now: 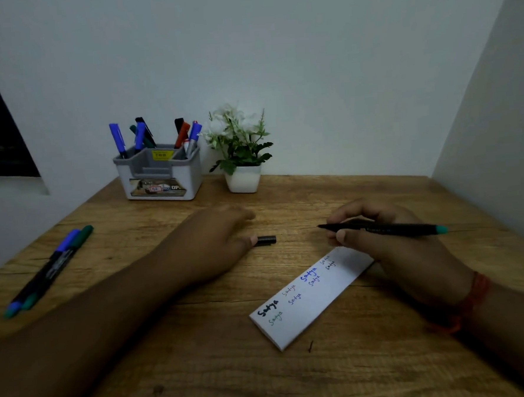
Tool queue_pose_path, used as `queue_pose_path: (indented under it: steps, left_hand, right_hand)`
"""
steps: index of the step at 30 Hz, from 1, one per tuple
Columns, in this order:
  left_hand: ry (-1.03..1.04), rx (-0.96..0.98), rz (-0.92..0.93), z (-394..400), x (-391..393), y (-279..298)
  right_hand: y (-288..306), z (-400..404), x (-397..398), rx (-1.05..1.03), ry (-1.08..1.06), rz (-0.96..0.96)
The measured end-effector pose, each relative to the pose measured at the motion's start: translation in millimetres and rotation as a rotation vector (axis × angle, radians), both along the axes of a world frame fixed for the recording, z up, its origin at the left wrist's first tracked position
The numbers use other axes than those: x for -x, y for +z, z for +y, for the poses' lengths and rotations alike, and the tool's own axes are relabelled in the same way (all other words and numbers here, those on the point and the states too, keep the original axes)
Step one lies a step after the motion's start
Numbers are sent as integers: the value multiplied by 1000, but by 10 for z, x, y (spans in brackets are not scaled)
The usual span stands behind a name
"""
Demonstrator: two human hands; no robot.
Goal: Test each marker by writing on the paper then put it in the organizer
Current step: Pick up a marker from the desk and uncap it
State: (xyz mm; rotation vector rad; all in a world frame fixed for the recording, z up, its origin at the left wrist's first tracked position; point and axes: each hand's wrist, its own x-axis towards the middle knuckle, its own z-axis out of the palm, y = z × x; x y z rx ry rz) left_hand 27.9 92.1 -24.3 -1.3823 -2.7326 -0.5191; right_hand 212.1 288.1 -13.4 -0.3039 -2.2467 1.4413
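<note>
My right hand (pixel 377 240) grips an uncapped black marker (pixel 403 229) with a teal end, tip pointing left, just above the far end of the paper strip (pixel 304 306). The strip lies diagonally on the wooden desk and carries several written words in black, blue and green. My left hand (pixel 223 237) pinches the marker's dark cap (pixel 266 240) at desk level, left of the tip. The grey organizer (pixel 158 177) stands at the back left with several markers upright in it. Two capped markers (pixel 49 269), one blue and one green, lie side by side at the desk's left edge.
A small white pot with an artificial plant (pixel 241 156) stands right of the organizer against the back wall. A white wall panel closes the desk's right side. The wooden desk (pixel 203 370) stretches toward me between my forearms.
</note>
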Motion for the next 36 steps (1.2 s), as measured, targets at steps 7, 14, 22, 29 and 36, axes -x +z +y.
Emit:
queue_pose_path:
  steps: [7, 14, 22, 29, 36]
  left_hand:
    - [0, -78, 14, 110, -100, -56]
    - [-86, -369, -108, 100, -344, 12]
    - [-155, -386, -77, 95, -390, 17]
    - [-195, -381, -40, 90, -407, 17]
    - [-230, -369, -9, 88, -463, 40]
  right_hand:
    - [1, 4, 2, 144, 30, 42]
    - [43, 28, 18, 523, 95, 153]
    - [69, 6, 15, 557, 111, 150]
    - [52, -27, 26, 540, 140, 114]
    - [34, -51, 12, 516, 219, 106]
